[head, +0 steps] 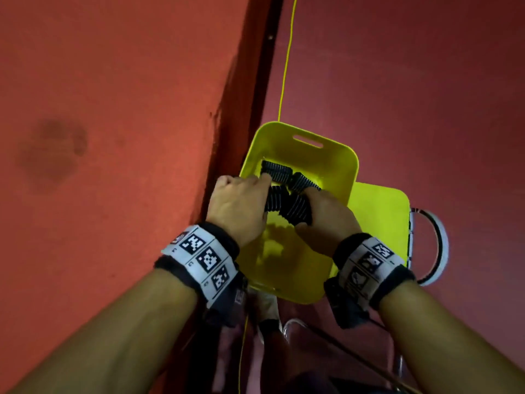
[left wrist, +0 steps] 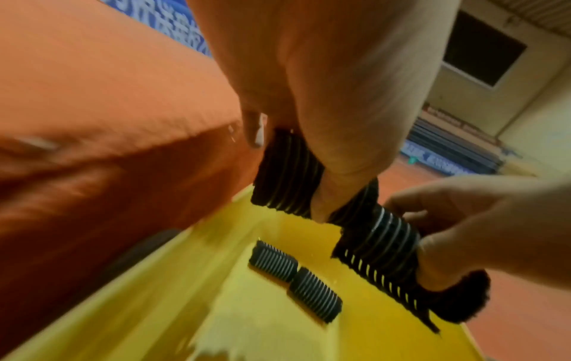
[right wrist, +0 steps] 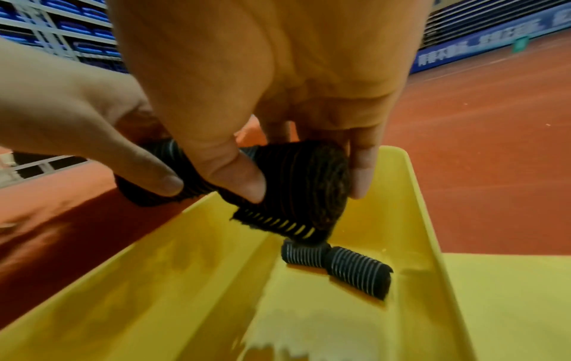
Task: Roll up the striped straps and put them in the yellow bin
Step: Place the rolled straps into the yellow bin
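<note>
Here the rolled strap [right wrist: 296,190] — black, thin pale stripes — frayed edge.

Downward head view; close wrist views

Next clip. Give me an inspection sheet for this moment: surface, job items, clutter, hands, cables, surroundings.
Surface: red floor, raised orange mat at left.
Job's things: yellow bin on the floor; two rolled striped straps lie end to end inside; two more rolls held above it.
Clutter: yellow lid beside the bin; white ring beyond it.
Hands: left hand grips one roll, right hand grips the other.
Cables: thin yellow cord along the floor.
Surroundings: blue banner, indoor hall.
</note>
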Demonstrator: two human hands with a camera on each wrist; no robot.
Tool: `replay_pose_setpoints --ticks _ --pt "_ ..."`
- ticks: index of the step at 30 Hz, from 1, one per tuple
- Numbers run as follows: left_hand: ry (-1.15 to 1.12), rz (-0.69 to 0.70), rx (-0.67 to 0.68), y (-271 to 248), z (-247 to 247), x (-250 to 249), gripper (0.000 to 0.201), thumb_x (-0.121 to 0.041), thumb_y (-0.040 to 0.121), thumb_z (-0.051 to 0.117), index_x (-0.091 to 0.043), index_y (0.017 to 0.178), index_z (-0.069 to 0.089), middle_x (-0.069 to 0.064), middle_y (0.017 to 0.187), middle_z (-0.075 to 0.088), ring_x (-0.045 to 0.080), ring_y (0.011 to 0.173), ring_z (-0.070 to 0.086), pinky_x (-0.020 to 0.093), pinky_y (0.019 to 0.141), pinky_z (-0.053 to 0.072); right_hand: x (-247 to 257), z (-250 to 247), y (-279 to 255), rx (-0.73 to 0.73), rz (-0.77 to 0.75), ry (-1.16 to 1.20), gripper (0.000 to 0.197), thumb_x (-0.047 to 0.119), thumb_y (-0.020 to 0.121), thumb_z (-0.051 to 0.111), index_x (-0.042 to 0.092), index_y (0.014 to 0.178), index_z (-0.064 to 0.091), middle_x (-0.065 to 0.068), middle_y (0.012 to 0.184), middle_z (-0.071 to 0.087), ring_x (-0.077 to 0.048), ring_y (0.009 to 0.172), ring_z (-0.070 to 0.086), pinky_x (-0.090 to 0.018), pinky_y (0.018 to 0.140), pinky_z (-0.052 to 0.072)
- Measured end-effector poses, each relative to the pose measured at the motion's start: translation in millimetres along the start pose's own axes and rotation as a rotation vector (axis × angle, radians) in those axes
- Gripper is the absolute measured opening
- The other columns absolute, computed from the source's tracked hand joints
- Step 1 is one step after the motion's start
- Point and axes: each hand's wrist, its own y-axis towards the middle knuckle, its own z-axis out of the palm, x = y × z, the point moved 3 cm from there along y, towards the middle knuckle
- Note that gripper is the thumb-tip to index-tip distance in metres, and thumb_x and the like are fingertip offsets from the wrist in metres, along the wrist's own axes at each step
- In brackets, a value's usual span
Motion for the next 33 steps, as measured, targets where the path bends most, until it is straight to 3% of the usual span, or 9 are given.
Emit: replay_pose_setpoints --ticks 4,13,17,20,23,25,27,29,33 --pt "0.159 -0.009 0.105 65.0 32.4 -22.6 0.036 -0.02 0.089 0.054 -0.018 0.125 0.047 0.007 0.128 0.056 0.03 0.122 0.049 0.043 0.1 0.034 -25.5 24.8 56.6 0.108 0.163 0.028 0.039 0.029 0.087 0.058 0.012 0.119 0.042 -0.013 0.113 0.059 -0.035 0.101 0.06 -0.04 0.079 0.051" --pt "0.352 -0.04 0.336 150.1 96.9 -31.8 0.047 -0.025 0.091 0.056 -0.017 0.136 0.043 0.011 0.139 0.051 0.031 0.13 0.046 0.046 0.105 0.034 -48.8 63.9 137.7 0.255 0.297 0.005 0.04 0.024 0.098 0.049 0.01 0.135 0.041 -0.02 0.133 0.049 -0.039 0.124 0.045 -0.054 0.099 0.045" --pt "0.403 -0.051 0.381 168.0 128.9 -17.5 0.04 -0.024 0.095 0.05 -0.019 0.134 0.045 0.01 0.136 0.053 0.03 0.128 0.047 0.044 0.103 0.034 -55.3 83.0 159.3 0.247 0.219 -0.084 0.029 0.02 0.101 0.044 0.011 0.126 0.054 -0.012 0.132 0.055 -0.03 0.121 0.053 -0.04 0.094 0.043" --pt "0.43 -0.041 0.328 177.1 142.8 -10.5 0.045 -0.027 0.095 0.051 -0.02 0.138 0.042 0.012 0.141 0.047 0.032 0.132 0.041 0.046 0.105 0.032 -52.7 90.8 174.6 0.235 0.202 -0.208 0.015 0.022 0.103 0.041 0.017 0.109 0.054 -0.005 0.121 0.059 -0.024 0.11 0.057 -0.034 0.081 0.042" --pt "0.452 -0.041 0.222 181.3 150.2 -6.1 0.057 -0.029 0.088 0.062 -0.023 0.139 0.039 0.013 0.141 0.041 0.033 0.133 0.035 0.046 0.105 0.031 -55.7 88.1 186.2 0.203 0.266 -0.247 0.036 0.032 0.097 0.049 0.016 0.129 0.045 -0.01 0.128 0.049 -0.029 0.118 0.049 -0.039 0.088 0.045" --pt "0.447 -0.061 0.168 178.5 152.1 -4.3 0.057 -0.025 0.085 0.065 -0.024 0.137 0.04 0.012 0.138 0.037 0.032 0.13 0.034 0.044 0.103 0.033 -59.8 87.1 190.0 0.143 0.288 -0.176 0.041 0.03 0.098 0.046 0.015 0.136 0.04 -0.012 0.13 0.049 -0.03 0.118 0.049 -0.036 0.089 0.044" --pt "0.41 -0.09 0.094 176.1 153.0 -4.1 0.05 -0.02 0.087 0.06 -0.021 0.133 0.041 0.013 0.133 0.038 0.031 0.124 0.037 0.042 0.098 0.035 -61.5 84.2 188.9 0.068 0.255 -0.126 0.035 0.027 0.102 0.036 0.011 0.134 0.039 -0.008 0.122 0.056 -0.027 0.114 0.056 -0.033 0.078 0.039" --pt "0.334 -0.113 0.03 174.3 151.4 -5.3 0.046 -0.016 0.089 0.053 -0.015 0.133 0.037 0.015 0.131 0.04 0.033 0.121 0.04 0.042 0.095 0.036 -60.0 76.5 184.2 0.047 0.235 -0.18 0.03 0.025 0.101 0.04 0.01 0.127 0.041 -0.005 0.107 0.059 -0.026 0.106 0.061 -0.033 0.071 0.039" --pt "0.197 -0.16 0.052 174.1 144.2 -4.2 0.055 -0.017 0.087 0.057 -0.012 0.136 0.033 0.014 0.137 0.041 0.033 0.127 0.039 0.044 0.101 0.033 -56.1 70.8 174.9 0.039 0.219 -0.187 0.026 0.021 0.099 0.044 0.008 0.122 0.046 -0.012 0.114 0.062 -0.031 0.105 0.061 -0.036 0.075 0.042"
